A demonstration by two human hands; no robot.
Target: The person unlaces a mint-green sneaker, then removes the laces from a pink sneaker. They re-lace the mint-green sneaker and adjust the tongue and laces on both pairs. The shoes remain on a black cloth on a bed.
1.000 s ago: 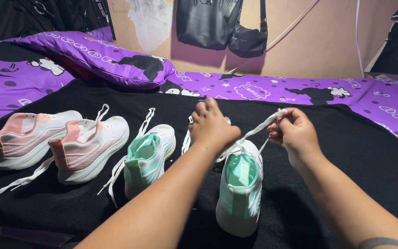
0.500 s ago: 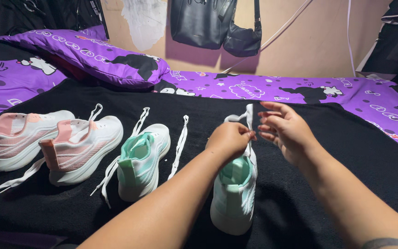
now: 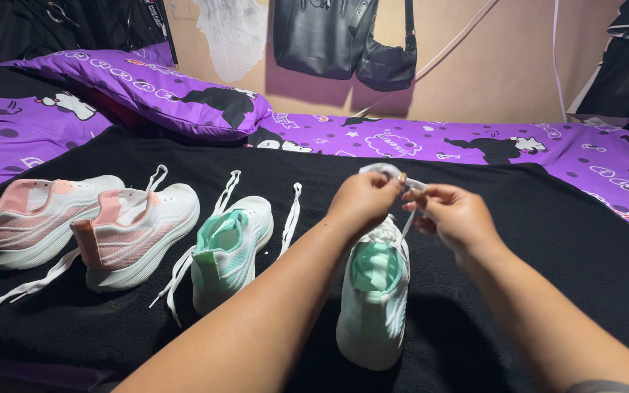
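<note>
White lace (image 3: 391,172) being pinched between both hands, just above the toe end of the mint shoe (image 3: 374,295). Left hand (image 3: 362,201) closed on the lace from the left side, fingertips clamped. Right hand (image 3: 451,213) closed on the same lace from the right side, nearly touching the left hand. Lace running down from the pinch point toward the eyelets of the shoe; exact threading not resolvable.

Mint shoe lying directly beneath and slightly nearer than the hands, sole down on the black blanket (image 3: 562,240). Long axis running away from the viewer, heel nearest, toe pointing toward the far wall. Both hands working at the far end, over the toe; left hand sitting marginally closer to the shoe's centre line, right hand offset to the right.

Count of items:
- Mint shoes: two, the second mint shoe (image 3: 231,247) standing to the left, laces trailing loose.
- Pink shoes: two, the nearer pink shoe (image 3: 140,233) beside the mint pair, the outer pink shoe (image 3: 34,218) furthest left.
- Loose lace (image 3: 290,215): one, lying between the two mint shoes.
- Purple pillow (image 3: 147,87): one, lying behind the blanket.
- Black bags (image 3: 343,40): two, hanging on the wall.
</note>
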